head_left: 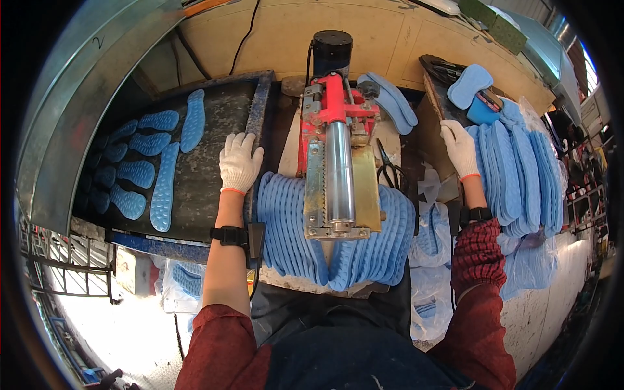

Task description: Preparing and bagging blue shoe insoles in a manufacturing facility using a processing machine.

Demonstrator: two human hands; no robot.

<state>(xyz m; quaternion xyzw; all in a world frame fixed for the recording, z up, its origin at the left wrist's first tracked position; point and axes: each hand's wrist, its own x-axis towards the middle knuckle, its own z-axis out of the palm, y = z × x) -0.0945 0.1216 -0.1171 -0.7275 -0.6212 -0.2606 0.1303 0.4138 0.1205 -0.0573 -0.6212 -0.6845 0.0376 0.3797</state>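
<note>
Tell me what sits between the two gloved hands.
In the head view, a roller machine sits between the left hand and right hand, over fanned blue insoles.

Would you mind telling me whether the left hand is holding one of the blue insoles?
No, the gloved left hand rests flat and empty on the dark tray's edge, apart from the insoles lying there.

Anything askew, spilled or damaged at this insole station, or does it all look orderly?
Nothing looks damaged or spilled. The blue insoles on the dark belt lie at mixed angles rather than in rows. The left hand rests on the belt's edge; the right hand touches the neat stack of insoles. More insoles are fanned under the roller machine.
</note>
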